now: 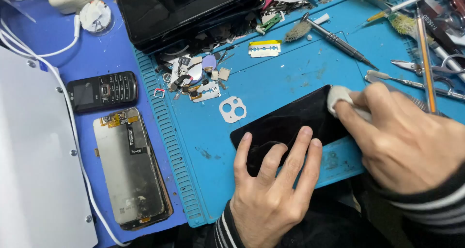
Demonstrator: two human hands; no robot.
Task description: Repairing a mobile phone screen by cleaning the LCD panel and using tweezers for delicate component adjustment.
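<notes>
A blue worktop (111, 49) carries a ribbed blue repair mat (203, 146) strewn with small parts. At the far left lie a white panel (34, 170) and cable, then a small black keypad phone (102, 90) and, below it, a bare display module (131, 168) lying back-side up. On the mat sit a camera-lens bezel (233, 108), a razor blade (264, 48) and a screwdriver (339, 41).

The black phone screen (286, 124) lies flat at the mat's near edge. The left hand (271, 185) presses on it with fingers (298, 149) spread wide, pinning its near end. The right hand (402, 136) pinches a small white cloth wad (339, 97) against the screen's far corner.

The screen looks thin, light, stiff and glassy, so likely slippery and easy to crack if flexed. It is probably best gripped by its long edges, supported flat, not by a corner.
</notes>
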